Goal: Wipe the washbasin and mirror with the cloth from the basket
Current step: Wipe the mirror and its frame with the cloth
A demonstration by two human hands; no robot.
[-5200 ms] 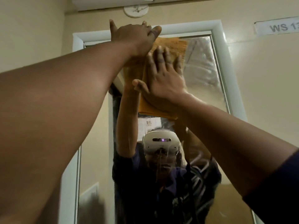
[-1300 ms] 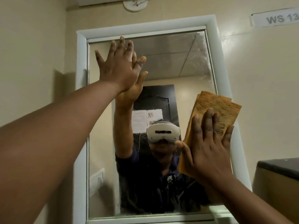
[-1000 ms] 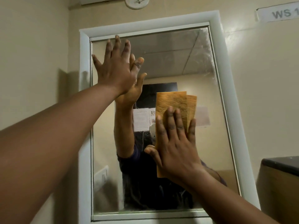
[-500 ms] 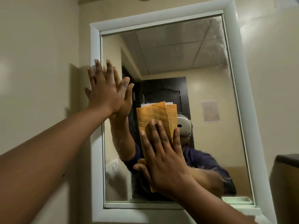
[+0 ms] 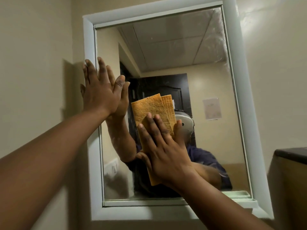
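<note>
A white-framed mirror (image 5: 216,113) hangs on the beige wall in front of me. My right hand (image 5: 164,151) lies flat on a folded orange cloth (image 5: 149,108) and presses it against the glass left of the middle, fingers spread upward. My left hand (image 5: 101,92) is flat and empty, palm on the mirror's left frame and the edge of the glass. The glass reflects a person's arms, a dark door and ceiling panels. The washbasin and the basket are out of sight.
A dark-topped ledge or cabinet (image 5: 292,155) juts in at the right edge, level with the mirror's lower part. A pale shelf (image 5: 240,195) runs along the mirror's bottom right corner. Plain beige wall (image 5: 36,80) surrounds the frame.
My right hand has slid the cloth from the mirror's right edge leftward across the glass. My left hand has come down and left onto the frame. The view has tilted.
</note>
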